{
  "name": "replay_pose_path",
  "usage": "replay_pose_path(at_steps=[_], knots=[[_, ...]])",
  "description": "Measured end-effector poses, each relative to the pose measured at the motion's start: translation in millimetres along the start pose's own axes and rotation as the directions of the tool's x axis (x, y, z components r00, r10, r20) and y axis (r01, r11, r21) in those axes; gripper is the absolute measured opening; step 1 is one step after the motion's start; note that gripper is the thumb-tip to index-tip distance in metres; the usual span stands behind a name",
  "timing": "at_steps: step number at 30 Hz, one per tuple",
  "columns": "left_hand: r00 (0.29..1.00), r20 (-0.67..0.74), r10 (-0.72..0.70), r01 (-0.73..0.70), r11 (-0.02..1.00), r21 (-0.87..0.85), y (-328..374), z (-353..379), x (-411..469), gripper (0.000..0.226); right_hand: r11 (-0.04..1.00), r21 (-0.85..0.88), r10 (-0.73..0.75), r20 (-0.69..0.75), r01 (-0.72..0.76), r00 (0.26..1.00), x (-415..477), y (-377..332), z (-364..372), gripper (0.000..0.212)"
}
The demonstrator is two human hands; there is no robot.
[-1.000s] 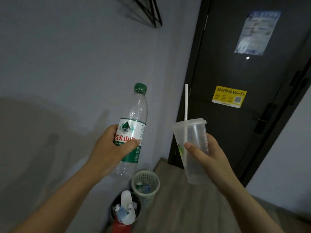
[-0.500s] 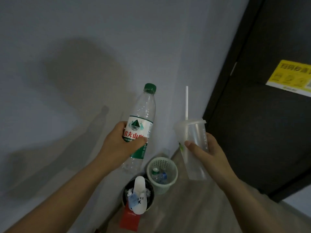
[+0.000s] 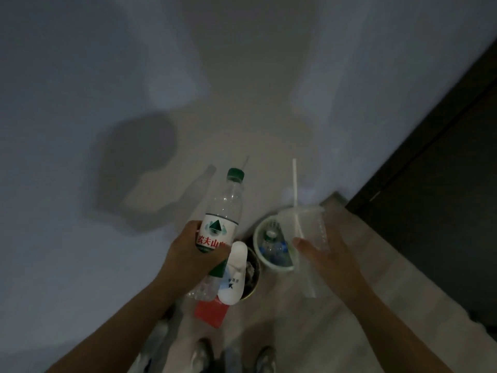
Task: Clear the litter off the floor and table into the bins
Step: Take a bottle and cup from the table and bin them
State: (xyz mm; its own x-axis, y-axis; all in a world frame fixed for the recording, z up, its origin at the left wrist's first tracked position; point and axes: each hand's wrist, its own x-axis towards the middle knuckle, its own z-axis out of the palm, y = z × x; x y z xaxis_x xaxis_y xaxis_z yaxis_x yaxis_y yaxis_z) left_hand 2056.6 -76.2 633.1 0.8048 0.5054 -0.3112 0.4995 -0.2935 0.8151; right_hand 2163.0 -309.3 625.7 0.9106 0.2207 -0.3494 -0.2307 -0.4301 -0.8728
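Left hand (image 3: 188, 254) closes its grip around an empty bottle (image 3: 223, 211). Right hand (image 3: 325, 257) grips a lidded cup (image 3: 309, 227) with a straw. Both hover above a white bin (image 3: 257, 239) and a dark bin (image 3: 255, 275) on the floor (image 3: 376, 238). Best to lower each item close over a bin's mouth before releasing.

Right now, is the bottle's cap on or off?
On. The green cap sits on top of the bottle that the left hand holds.

Slipper (image 3: 234, 273) across dark bin (image 3: 257, 278) mouth
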Motion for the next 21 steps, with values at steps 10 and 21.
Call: replay_pose_path(at_steps=[10, 21], knots=[[0.959, 0.063, -0.276, 0.267, 0.956, 0.118, -154, 64, 80, 0.045, 0.948, -0.217, 0.266, 0.143, -0.232, 0.953, 80, 133, 98, 0.075], [0.914, 0.076, -0.398, 0.379, 0.906, 0.186, -299, 129, 135, 0.039, 0.859, -0.368, 0.446, 0.195, -0.356, 0.874, 152, 277, 186, 0.079]])
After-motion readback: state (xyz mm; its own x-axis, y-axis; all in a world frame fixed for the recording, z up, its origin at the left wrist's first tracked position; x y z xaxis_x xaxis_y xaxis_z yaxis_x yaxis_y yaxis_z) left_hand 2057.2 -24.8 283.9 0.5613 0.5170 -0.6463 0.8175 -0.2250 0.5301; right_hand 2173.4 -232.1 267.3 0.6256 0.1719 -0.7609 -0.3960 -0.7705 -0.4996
